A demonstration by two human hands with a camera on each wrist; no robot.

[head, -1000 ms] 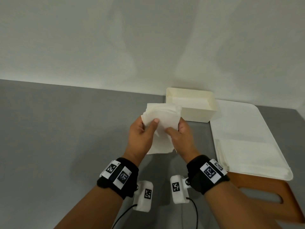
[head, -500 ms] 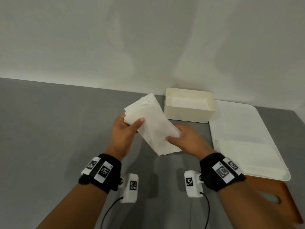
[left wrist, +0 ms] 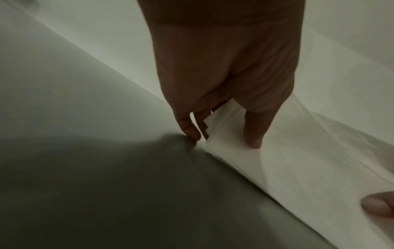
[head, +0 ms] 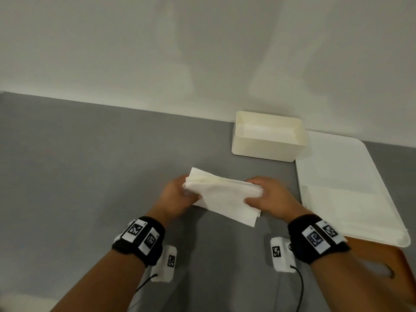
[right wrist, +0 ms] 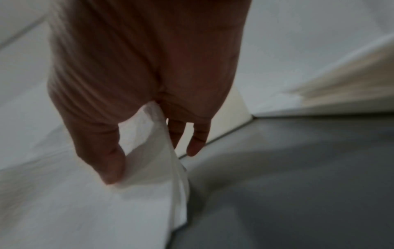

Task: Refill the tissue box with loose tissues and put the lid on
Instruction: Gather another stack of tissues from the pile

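A stack of white tissues is held flat above the grey table between both hands. My left hand grips its left end, thumb on top and fingers underneath; the left wrist view shows the thumb pressed on the tissues. My right hand pinches the right end, and the right wrist view shows the tissues caught between thumb and fingers. The cream tissue box stands open at the back right, with tissues lying inside. A brown wooden lid with a slot lies at the right, partly under the tray.
A white tray carrying more folded tissues sits to the right of the box. The wall runs close behind the box. Bare grey table stretches to the left.
The tissue stack went from upright near the box to lying level and lower, nearer to me. Both hands moved apart to its two ends.
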